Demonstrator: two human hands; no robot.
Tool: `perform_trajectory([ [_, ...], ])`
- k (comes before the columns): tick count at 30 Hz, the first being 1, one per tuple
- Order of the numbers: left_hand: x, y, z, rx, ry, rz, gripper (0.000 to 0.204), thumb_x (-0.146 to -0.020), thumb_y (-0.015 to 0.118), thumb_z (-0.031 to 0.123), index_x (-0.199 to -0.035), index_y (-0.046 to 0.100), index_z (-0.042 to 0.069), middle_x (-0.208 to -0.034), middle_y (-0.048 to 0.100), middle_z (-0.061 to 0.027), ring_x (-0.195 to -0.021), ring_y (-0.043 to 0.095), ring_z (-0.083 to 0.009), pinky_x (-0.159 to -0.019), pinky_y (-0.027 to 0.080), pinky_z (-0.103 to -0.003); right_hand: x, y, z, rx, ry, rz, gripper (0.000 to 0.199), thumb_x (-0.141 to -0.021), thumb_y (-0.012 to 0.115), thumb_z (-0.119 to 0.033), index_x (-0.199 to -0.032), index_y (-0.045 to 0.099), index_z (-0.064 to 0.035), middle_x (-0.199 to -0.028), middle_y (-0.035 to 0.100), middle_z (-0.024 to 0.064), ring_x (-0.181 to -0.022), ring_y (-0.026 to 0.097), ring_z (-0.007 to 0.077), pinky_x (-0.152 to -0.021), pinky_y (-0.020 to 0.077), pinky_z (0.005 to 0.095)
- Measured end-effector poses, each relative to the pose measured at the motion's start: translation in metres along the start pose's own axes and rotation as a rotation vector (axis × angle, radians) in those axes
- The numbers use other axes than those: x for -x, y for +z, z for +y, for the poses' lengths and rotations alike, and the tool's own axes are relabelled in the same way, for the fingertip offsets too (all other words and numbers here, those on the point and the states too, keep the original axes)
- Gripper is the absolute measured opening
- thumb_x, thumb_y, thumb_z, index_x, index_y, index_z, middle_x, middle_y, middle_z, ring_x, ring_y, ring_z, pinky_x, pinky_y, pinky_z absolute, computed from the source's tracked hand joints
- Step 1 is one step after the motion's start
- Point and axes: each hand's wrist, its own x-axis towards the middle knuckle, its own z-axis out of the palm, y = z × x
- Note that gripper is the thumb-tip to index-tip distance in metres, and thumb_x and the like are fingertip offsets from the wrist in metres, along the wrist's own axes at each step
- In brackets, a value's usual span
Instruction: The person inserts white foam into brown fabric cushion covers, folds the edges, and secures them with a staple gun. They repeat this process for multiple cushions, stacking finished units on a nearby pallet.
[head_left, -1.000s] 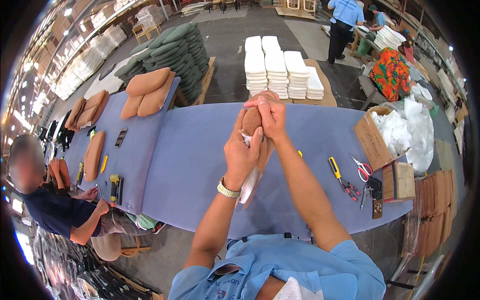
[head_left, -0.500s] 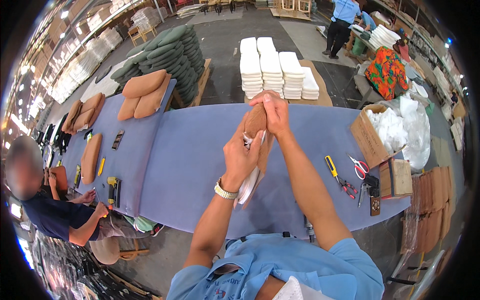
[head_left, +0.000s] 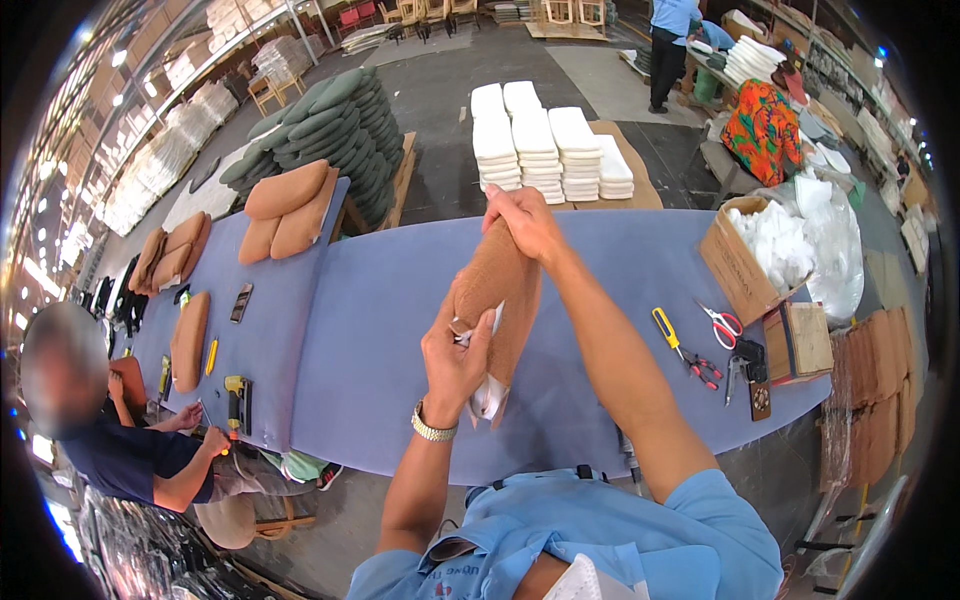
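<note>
Above the blue-covered table I hold a brown fabric cushion [head_left: 497, 275] tilted up, its broad face showing. White padding [head_left: 489, 398] shows at its near, loose end. My left hand [head_left: 455, 350], with a metal watch on the wrist, is closed on the cushion's left edge, the thumb by a gap where white material peeks out. At the far end, my right hand [head_left: 528, 222] is wrapped over the cushion's top corner. The cushion's underside is hidden.
On the right lie a yellow screwdriver [head_left: 665, 328], pliers [head_left: 698, 368], red-handled scissors [head_left: 722, 328] and a carton [head_left: 745, 262] of white stuffing. A co-worker [head_left: 135, 455] sits at left near a yellow-black staple gun [head_left: 238, 405]. Stacked white pads [head_left: 535, 145] stand beyond the table.
The cushion has turned from nearly edge-on to show its broad brown face. My left hand has shifted down and left along it; my right hand has moved slightly left at the far end.
</note>
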Motion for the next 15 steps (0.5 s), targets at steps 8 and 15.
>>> perform_trajectory([
  [8, 0.003, -0.008, 0.009, 0.039, 0.043, 0.11, 0.064, -0.101, 0.069, 0.026, -0.149, 0.047, -0.01, -0.132, 0.068, -0.0258, -0.123, 0.065, -0.0266, -0.102, 0.051, -0.037, -0.021, 0.015, -0.002, -0.036, 0.189, -0.112, 0.082, -0.097, 0.047, -0.072, -0.067, 0.072, 0.0, -0.065, 0.067, 0.0107, -0.066, 0.063, 0.0216, -0.073, 0.0501, 0.035],
  [15, -0.022, -0.017, 0.014, 0.001, -0.044, 0.059, 0.06, -0.107, 0.06, 0.034, -0.145, 0.051, -0.012, -0.125, 0.07, -0.0265, -0.119, 0.067, -0.0274, -0.099, 0.053, -0.038, -0.02, 0.029, 0.026, -0.113, 0.097, 0.027, 0.075, -0.103, 0.048, -0.063, -0.068, 0.07, -0.0005, -0.067, 0.067, 0.0087, -0.069, 0.062, 0.0195, -0.073, 0.0495, 0.0344],
])
